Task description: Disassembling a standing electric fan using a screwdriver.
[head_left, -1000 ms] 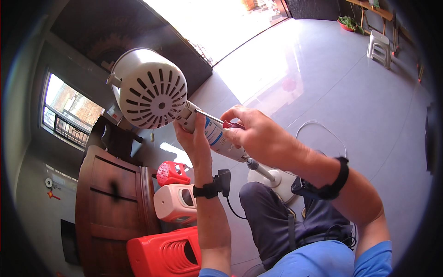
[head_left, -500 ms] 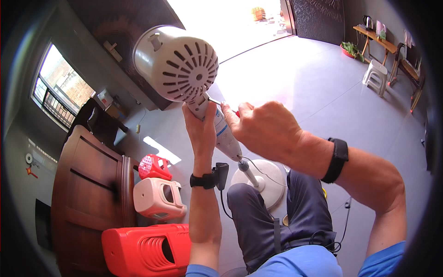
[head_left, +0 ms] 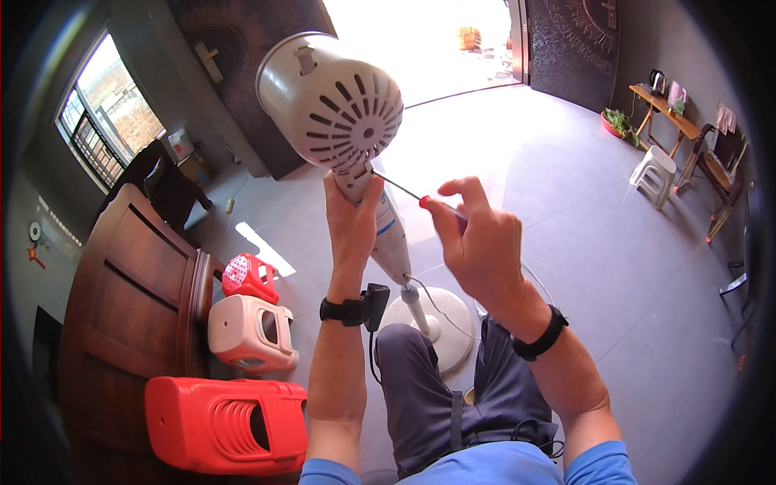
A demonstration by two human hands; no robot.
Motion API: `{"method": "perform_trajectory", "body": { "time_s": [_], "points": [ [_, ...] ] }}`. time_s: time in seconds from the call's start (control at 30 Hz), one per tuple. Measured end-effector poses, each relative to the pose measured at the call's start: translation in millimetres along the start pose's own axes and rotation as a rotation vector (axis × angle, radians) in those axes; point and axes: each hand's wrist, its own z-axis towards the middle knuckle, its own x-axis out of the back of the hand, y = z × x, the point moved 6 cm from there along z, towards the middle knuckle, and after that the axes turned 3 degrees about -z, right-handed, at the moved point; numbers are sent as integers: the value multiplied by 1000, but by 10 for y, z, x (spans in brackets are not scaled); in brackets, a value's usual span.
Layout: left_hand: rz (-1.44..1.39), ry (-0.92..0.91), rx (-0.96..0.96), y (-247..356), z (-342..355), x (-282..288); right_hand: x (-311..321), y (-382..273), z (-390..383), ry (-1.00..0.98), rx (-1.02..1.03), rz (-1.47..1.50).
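Note:
A white stand fan's motor housing (head_left: 311, 105), with slots fanning out over its rounded end, sits tilted at the top of its post. My left hand (head_left: 352, 230) is wrapped round the neck just under the housing. In my right hand (head_left: 487, 250) is a screwdriver (head_left: 401, 187) with a thin metal shaft and a red and dark handle. Its tip meets the side of the neck joint, close to my left thumb; whether it sits in a screw is too small to tell. My right index finger is lifted off the handle. Below, the fan's post (head_left: 391, 257) carries a blue stripe.
The fan's round white base (head_left: 454, 330) stands on the floor by my knees, with a thin cable beside it. To the left are red stools (head_left: 186, 424), a pink stool (head_left: 230, 323) and a brown wooden cabinet (head_left: 121, 323). A white stool (head_left: 653, 174) stands far right.
My right hand has drawn back from the neck to the lower right, baring more of the screwdriver's shaft. Its index finger has lifted. My left hand keeps its grip. The whole view has shifted slightly.

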Motion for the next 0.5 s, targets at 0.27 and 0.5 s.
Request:
{"method": "perform_trajectory", "body": {
  "time_s": [0.27,0.5],
  "points": [
    [-28,-14,-10,-21,8,-32,117,-199,-12,141,247,-103],
    [-30,1,-1,-1,23,-23,76,-262,7,420,555,-45]
  ]
}}
